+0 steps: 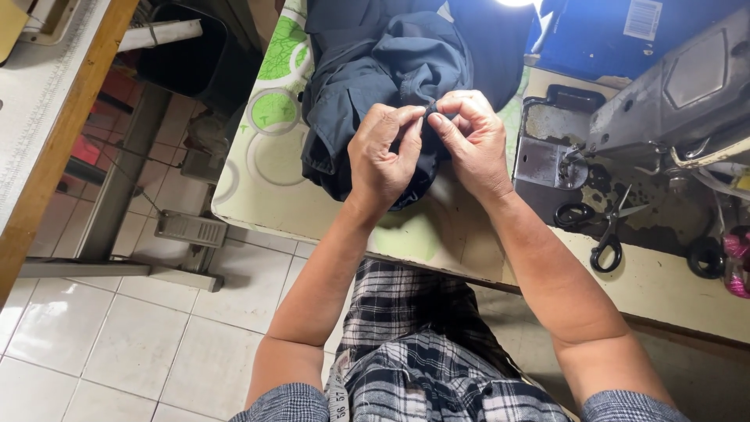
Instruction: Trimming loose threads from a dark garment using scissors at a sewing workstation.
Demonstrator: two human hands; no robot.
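Note:
A dark navy garment lies bunched on the sewing table, whose cover has green circle patterns. My left hand and my right hand meet above it, both pinching a small fold of the dark fabric between thumbs and fingertips. The pinched bit sits between the two hands near the garment's lower middle. My forearms reach up from the bottom of the view over a plaid cloth on my lap.
A grey sewing machine stands at the right, with black-handled scissors on the table beside it. Pink thread sits at the far right. A measuring tape hangs at my lap. A wooden table edge runs along the left over tiled floor.

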